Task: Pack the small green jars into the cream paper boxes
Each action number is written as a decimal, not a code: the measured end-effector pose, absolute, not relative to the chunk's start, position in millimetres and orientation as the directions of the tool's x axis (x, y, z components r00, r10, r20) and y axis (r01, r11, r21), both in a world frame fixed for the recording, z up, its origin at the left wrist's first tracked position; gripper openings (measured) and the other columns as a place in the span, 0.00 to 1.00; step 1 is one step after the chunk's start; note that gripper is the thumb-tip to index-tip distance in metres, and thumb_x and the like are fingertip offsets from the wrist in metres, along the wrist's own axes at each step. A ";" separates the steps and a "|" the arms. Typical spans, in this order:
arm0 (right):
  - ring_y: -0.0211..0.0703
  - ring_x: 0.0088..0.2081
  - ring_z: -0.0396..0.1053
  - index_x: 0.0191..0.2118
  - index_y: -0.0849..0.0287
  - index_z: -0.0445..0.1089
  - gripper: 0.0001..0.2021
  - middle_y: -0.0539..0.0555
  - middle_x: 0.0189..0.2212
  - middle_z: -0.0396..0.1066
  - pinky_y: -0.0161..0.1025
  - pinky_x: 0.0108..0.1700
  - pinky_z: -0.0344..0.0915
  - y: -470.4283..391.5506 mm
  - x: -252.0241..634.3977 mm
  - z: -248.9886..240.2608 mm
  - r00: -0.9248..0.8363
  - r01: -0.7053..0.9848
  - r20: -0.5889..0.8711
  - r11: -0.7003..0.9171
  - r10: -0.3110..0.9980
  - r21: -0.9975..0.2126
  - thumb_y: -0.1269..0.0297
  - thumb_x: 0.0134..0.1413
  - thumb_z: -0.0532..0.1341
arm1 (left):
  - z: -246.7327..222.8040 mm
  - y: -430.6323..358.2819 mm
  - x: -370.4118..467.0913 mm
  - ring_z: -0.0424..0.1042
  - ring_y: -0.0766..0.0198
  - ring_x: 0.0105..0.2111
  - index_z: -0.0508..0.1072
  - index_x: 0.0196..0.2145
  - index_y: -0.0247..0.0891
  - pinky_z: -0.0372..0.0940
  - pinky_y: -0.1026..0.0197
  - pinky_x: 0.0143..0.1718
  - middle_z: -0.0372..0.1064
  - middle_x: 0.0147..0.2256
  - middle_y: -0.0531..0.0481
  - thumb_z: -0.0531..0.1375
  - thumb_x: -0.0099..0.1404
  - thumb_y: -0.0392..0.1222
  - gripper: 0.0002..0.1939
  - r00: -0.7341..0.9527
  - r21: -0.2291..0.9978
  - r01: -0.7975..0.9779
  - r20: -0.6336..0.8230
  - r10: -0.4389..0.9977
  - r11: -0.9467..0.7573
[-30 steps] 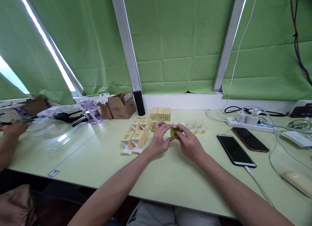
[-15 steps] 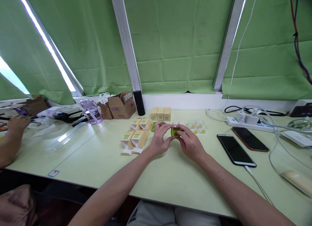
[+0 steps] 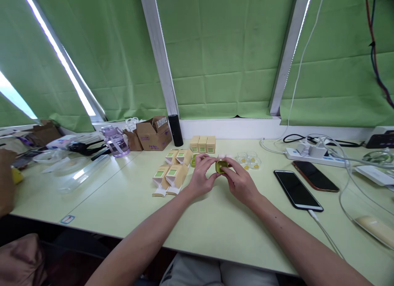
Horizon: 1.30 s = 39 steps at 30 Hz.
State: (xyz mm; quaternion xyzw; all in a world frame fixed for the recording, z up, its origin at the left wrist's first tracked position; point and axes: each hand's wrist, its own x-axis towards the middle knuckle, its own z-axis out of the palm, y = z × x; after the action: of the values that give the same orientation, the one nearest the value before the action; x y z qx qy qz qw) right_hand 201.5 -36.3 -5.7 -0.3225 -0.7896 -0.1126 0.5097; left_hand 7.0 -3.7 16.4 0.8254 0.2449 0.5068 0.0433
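Observation:
My left hand (image 3: pixel 201 174) and my right hand (image 3: pixel 241 179) hold a small olive-green square container (image 3: pixel 221 167) between them above the table. Fingers of both hands close on its sides, and a right finger reaches toward its hollow. Behind my left hand, a few green pieces (image 3: pixel 193 160) show in part. Left of that hand stand several small cream boxes with green labels (image 3: pixel 172 176), their near flaps open. Beyond my right hand sit clear round cups with yellow centres (image 3: pixel 248 160). Small whitish pieces (image 3: pixel 224 156) are partly hidden behind my fingers.
Closed cream boxes (image 3: pixel 202 144) stand farther back, near a black cylinder (image 3: pixel 175 130) and a cardboard box (image 3: pixel 154 134). Two phones (image 3: pixel 298 190) and a power strip (image 3: pixel 317 156) with cables lie right. A purple bottle (image 3: pixel 115 141) stands left; a co-worker's arm (image 3: pixel 6 181) is at the edge.
My hands stay nearly in place around the green container, with only a slight shift of the right fingers. The co-worker's arm at the far left has pulled back toward the edge.

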 end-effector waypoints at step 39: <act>0.47 0.36 0.78 0.36 0.55 0.69 0.25 0.54 0.35 0.78 0.50 0.47 0.77 -31.5 194.3 -2.4 0.116 -0.137 0.362 0.376 0.925 -0.917 0.35 0.55 0.67 | 16.1 -3.8 3.8 0.61 0.44 0.57 0.65 0.63 0.42 0.63 0.38 0.58 0.71 0.54 0.40 0.63 0.64 0.33 0.30 0.416 0.226 0.412 0.816 0.403 -0.883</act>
State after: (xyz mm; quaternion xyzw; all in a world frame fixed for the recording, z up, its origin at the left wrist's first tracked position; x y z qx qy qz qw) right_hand 194.3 -31.5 -2.4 -0.3774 -0.5218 0.4121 0.6445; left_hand 3.8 -3.8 16.1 0.8413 0.2421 0.4833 -0.0048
